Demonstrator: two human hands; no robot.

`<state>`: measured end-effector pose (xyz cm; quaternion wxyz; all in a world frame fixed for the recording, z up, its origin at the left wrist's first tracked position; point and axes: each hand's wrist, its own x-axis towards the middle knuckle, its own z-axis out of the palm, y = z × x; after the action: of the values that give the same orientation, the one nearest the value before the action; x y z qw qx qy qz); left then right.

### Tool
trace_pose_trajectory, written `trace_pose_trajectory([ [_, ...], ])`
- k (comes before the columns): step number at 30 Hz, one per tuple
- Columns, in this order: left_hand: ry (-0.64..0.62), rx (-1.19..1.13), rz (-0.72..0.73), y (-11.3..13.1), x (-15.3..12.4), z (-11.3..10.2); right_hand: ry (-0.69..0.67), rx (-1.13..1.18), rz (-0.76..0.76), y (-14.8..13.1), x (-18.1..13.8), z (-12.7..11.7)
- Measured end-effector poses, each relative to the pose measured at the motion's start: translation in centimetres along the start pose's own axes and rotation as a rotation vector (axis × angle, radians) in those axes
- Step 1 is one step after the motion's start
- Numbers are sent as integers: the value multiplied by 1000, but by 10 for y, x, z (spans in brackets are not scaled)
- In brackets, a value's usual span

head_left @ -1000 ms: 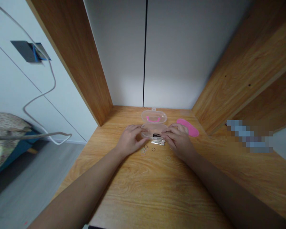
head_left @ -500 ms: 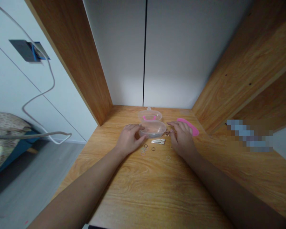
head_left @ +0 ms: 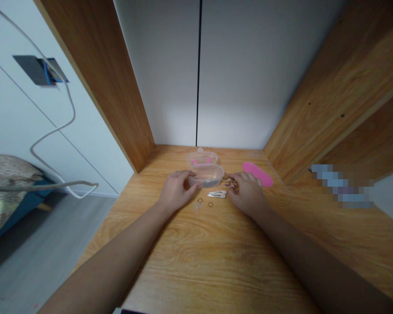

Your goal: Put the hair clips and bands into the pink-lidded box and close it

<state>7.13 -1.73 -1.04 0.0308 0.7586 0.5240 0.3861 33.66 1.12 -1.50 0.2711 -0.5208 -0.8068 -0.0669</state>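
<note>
A clear plastic case [head_left: 209,178] lies open on the wooden desk, its lid with a pink handle [head_left: 202,158] tipped back behind it. My left hand [head_left: 178,189] grips the left end of the case between thumb and fingers. Right of the case, my right hand [head_left: 249,192] has its fingers curled around a copper-coloured metal hair claw [head_left: 232,185], partly hidden by the fingers. Silver snap hair clips [head_left: 218,194] lie in front of the case. Several small hair ties [head_left: 198,205] are scattered nearer me, with a dark one [head_left: 210,204] apart.
A pink oval piece [head_left: 262,175] lies behind my right hand. White panels [head_left: 232,87] rise at the back, with wooden side boards [head_left: 111,87] at both sides. A white cable [head_left: 74,109] hangs on the left beside a wall socket opening [head_left: 36,69].
My right hand has moved left and closed around the hair claw. The case has shifted slightly left, with my left hand still on it.
</note>
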Motion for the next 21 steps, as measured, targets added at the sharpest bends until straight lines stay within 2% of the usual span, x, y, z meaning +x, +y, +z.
trace_pose_trajectory([
  [21, -8, 11, -2, 0, 0, 0, -48, 33, 24, -1, 4, -6],
])
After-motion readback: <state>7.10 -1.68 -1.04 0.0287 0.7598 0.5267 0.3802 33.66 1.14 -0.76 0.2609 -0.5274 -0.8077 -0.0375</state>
